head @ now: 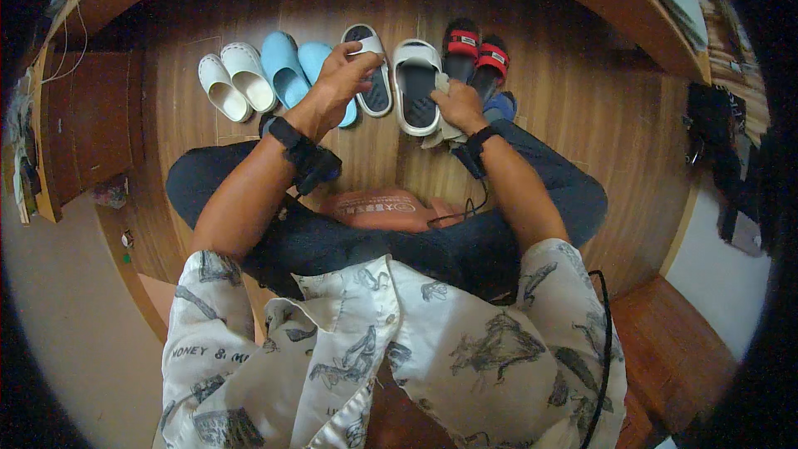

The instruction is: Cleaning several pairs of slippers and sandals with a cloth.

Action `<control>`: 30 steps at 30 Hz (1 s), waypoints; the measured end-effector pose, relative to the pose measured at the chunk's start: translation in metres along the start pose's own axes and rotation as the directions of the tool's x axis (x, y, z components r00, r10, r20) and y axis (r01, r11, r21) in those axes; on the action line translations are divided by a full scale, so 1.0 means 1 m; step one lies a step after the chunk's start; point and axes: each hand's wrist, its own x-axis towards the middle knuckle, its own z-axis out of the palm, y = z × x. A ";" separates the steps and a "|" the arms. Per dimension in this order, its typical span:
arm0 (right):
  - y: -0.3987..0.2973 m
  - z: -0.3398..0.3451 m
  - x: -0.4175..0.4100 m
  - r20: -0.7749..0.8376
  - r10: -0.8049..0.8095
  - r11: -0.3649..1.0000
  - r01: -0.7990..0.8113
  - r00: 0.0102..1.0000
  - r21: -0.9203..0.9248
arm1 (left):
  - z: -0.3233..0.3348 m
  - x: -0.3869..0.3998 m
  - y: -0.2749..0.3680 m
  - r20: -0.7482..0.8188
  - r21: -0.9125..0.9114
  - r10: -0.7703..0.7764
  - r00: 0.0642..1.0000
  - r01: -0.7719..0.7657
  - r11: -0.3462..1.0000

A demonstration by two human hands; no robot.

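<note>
Two white slide sandals with dark textured insoles lie side by side on the floor before me. My left hand (350, 72) is over the left white slide (375, 93), its fingers apart near the strap; whether they touch it I cannot tell. Pale cloth is bunched in my right hand (462, 106), which is at the edge of the right white slide (419, 90). Part of the cloth (446, 134) hangs below that hand, next to the slide's heel.
White clogs (249, 78) and light blue clogs (283, 68) stand to the left. Black slides with red straps (462, 43) are to the right, partly behind my right hand. An orange-brown printed item (374, 209) lies by my crossed legs. A wooden bed frame (648, 6) arches overhead.
</note>
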 end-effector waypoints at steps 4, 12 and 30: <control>0.031 0.032 0.013 -0.051 0.042 0.998 -0.044 0.998 -0.037 | 0.005 -0.005 0.000 0.006 0.071 -0.055 0.998 0.054 0.996; 0.024 0.036 0.056 -0.203 0.050 0.995 -0.032 0.978 0.092 | -0.008 -0.001 -0.009 0.004 0.044 -0.107 0.994 0.106 0.993; -0.002 0.094 0.066 0.065 -0.338 0.926 0.344 0.939 -0.155 | -0.016 0.001 -0.004 -0.019 0.022 -0.141 0.990 0.141 0.990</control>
